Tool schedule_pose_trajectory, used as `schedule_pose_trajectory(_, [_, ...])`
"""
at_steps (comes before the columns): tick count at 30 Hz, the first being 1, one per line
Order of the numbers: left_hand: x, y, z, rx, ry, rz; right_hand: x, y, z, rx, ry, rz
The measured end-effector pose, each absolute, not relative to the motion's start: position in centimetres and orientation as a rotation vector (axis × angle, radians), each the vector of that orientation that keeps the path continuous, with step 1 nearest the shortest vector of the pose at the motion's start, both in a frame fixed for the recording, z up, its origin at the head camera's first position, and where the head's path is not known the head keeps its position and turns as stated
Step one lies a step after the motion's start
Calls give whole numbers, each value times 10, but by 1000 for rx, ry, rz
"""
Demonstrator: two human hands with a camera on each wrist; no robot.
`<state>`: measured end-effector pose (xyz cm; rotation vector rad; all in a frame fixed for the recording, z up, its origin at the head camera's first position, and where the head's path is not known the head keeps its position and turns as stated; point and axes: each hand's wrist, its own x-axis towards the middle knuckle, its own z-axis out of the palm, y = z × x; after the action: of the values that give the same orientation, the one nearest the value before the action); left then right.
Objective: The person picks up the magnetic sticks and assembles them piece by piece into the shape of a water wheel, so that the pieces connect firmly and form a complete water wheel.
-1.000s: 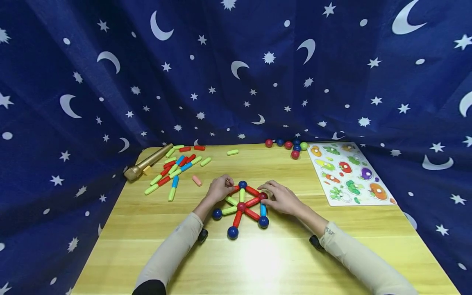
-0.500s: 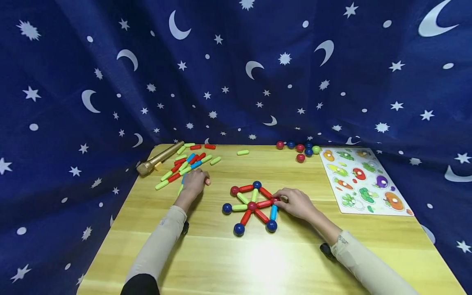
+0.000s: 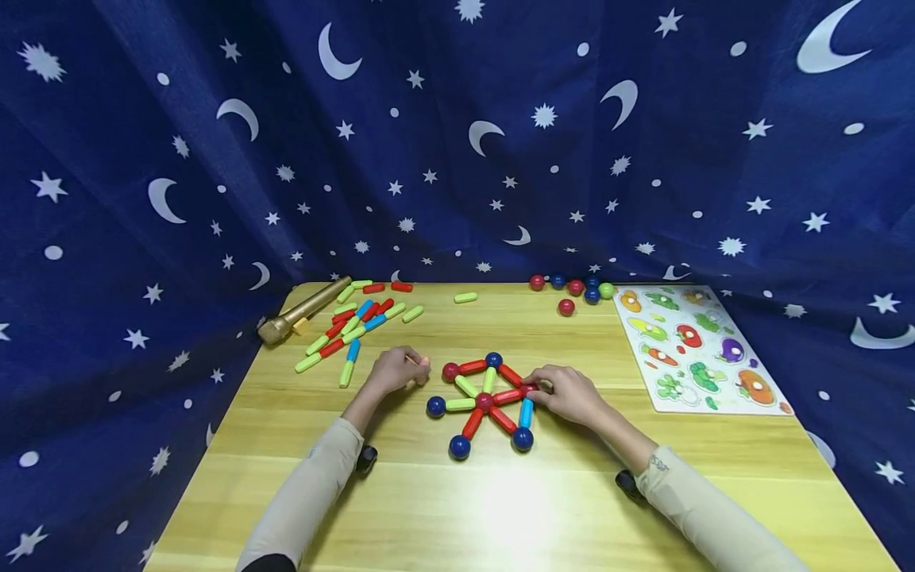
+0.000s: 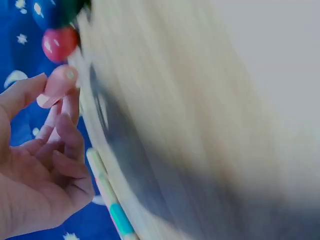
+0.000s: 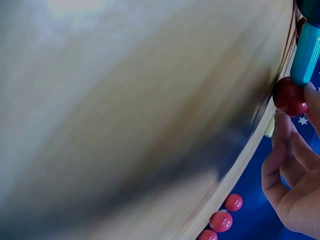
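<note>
A wheel-like structure of magnetic rods and balls lies mid-table, several rods running out from a red hub ball (image 3: 484, 402). My left hand (image 3: 396, 371), left of the structure, pinches a pink magnetic rod (image 4: 59, 85) between thumb and fingers, apart from the structure. On the right side, my right hand (image 3: 568, 395) holds a red ball (image 5: 290, 96) between thumb and fingertips. A light blue rod (image 5: 306, 55) joins that ball to a dark blue ball (image 3: 523, 439). Another red ball (image 3: 450, 372) at upper left ends a red rod (image 3: 472, 366).
Loose green, red and blue rods (image 3: 332, 347) are scattered at the back left, beside a gold microphone-like toy (image 3: 303, 310). Several balls (image 3: 575, 287) sit along the back edge. A vegetable puzzle board (image 3: 696, 349) lies at right, and a starry curtain (image 3: 429, 143) hangs behind.
My left hand left the structure's upper-left side, reached the pink rod on the table, and has brought it back rightward towards the structure. My right hand stays at the red ball.
</note>
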<state>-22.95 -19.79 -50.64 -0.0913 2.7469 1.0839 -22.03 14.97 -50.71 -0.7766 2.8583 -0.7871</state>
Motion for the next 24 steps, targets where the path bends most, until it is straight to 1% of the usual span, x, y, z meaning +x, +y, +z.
schedule_pose_trajectory(2, [-225,-191,-506,-143,2599,1236,-220,151,-507,-772,2858,-784])
schedule_pose_trajectory(5, [-222,-182,-506,-176,2506,1301,-220,152,-506,-756,2857,-781])
schedule_pose_trajectory(10, [-220,-174,-507,-167,2536,1237,-220,153,-506,-765,2860,-787])
schedule_pose_trajectory(17, [-215,-168,-509,-59,2490,1146,-219,153,-507,-773,2857,-808])
schedule_pose_trajectory(24, [-216,-161,-510,-39,2571,1123,-219,152,-509,-787,2845,-817])
